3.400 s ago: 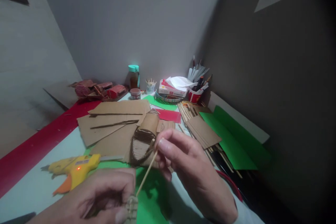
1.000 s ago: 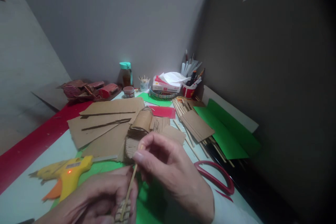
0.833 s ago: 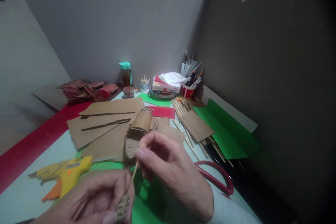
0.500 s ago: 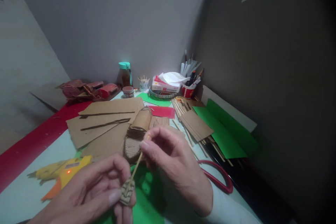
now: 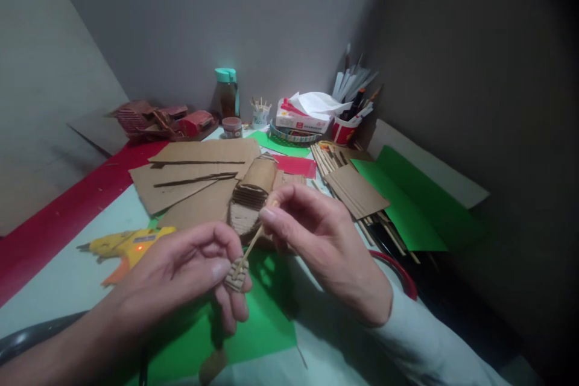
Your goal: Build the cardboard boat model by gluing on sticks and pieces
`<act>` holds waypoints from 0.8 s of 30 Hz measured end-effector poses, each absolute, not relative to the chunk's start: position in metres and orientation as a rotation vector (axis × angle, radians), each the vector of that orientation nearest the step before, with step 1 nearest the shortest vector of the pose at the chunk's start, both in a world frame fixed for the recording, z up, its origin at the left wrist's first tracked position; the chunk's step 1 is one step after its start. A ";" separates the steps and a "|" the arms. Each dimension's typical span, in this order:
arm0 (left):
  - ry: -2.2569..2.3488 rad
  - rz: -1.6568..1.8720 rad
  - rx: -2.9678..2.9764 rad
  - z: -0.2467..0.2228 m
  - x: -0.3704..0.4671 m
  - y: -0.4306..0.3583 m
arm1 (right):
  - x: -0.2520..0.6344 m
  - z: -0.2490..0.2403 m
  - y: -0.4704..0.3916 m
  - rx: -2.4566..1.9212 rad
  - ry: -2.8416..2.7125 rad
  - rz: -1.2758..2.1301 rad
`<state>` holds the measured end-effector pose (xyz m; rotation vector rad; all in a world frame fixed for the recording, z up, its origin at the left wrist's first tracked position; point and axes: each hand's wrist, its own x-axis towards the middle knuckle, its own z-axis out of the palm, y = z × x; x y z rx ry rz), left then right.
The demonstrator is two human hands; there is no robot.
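Between the thumb and fingers of my left hand (image 5: 190, 268) is a small piece of corrugated cardboard (image 5: 236, 275), its ridged face turned up. My right hand (image 5: 312, 235) pinches the upper end of a thin wooden stick (image 5: 253, 242). The stick's lower end touches the ridged face; whether it is fixed there I cannot tell. Just beyond my hands stands a cardboard boat-like model (image 5: 254, 188) with a curved roof, partly hidden by my right hand. A yellow glue gun (image 5: 131, 244) with a lit red light lies beside my left hand.
Flat cardboard sheets (image 5: 194, 202) lie at the left. Wooden sticks (image 5: 323, 160) and green paper (image 5: 407, 205) are at the right, near red scissor handles (image 5: 400, 271). Along the back stand a bottle (image 5: 227, 96), a tissue box (image 5: 303, 116) and a red cup of pens (image 5: 344, 131).
The view has tilted down, with more of the green sheet in front showing. Both hands keep their hold on the cardboard piece and the stick, which leans a little more to the right.
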<state>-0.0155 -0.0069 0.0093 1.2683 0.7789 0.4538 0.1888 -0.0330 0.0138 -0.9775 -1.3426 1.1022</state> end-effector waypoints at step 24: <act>0.702 0.468 1.284 0.008 -0.018 -0.001 | 0.188 0.017 -0.032 -1.038 -1.279 1.167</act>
